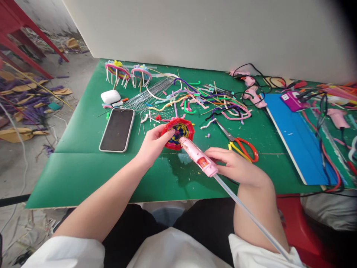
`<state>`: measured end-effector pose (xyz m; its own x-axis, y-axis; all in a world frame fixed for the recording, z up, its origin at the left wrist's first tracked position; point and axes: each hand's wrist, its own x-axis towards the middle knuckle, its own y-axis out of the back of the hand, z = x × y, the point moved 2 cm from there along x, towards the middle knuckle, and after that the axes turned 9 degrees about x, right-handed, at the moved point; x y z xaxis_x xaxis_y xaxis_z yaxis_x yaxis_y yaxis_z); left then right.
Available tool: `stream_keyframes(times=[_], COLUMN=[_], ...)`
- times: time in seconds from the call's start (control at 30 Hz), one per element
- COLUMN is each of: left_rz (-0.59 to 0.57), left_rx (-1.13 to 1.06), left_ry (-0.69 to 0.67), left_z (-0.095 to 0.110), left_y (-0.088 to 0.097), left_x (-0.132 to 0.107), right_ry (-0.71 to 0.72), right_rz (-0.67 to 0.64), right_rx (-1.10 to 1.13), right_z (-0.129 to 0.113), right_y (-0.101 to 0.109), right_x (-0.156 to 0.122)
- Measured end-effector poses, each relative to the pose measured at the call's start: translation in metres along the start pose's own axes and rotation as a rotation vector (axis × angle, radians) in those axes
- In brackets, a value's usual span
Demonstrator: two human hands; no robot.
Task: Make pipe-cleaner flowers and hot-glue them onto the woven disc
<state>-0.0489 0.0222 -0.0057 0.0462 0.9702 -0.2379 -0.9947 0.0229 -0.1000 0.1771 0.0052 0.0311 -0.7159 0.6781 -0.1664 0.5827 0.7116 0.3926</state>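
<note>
My left hand (154,143) grips a small round piece (190,130) with a red rim and blue and yellow rings, apparently worked from fuzzy craft stems. Its thumb presses on the inner face near the centre. In my right hand (232,163) is a pink glue gun (198,156), with a long clear glue stick (245,212) coming out of its back end. The nozzle points at the middle of the round piece; whether it touches cannot be made out. Behind the piece lie loose coloured pipe cleaners (192,98).
Left of my hands lie a phone (117,130) and a white case (111,97). Two finished-looking fringed pieces (117,70) stand at the back left. Open scissors (237,143) lie to the right, near a blue board (298,137), cables and more pink glue guns (254,96).
</note>
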Motion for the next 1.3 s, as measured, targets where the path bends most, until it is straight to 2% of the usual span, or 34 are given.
stream_keyframes(times=[0.7,0.93,1.2,1.3], left_rz=[0.015,0.052,0.082,0.139], left_rx=[0.032,0.125,0.194,0.177], left_ry=[-0.022,-0.060,-0.064,-0.047], left_z=[0.000,-0.003,-0.012,-0.012], left_y=[-0.001,0.002,0.007,0.009], left_x=[0.000,0.002,0.007,0.009], right_ry=[0.006,0.005,0.074,0.115], right_rz=[0.004,0.003,0.062,0.204], right_rx=[-0.015,-0.023,-0.041,-0.059], right_z=[0.000,-0.001,-0.007,0.000], right_y=[0.000,-0.001,0.000,0.008], right_x=[0.000,0.001,-0.008,-0.016])
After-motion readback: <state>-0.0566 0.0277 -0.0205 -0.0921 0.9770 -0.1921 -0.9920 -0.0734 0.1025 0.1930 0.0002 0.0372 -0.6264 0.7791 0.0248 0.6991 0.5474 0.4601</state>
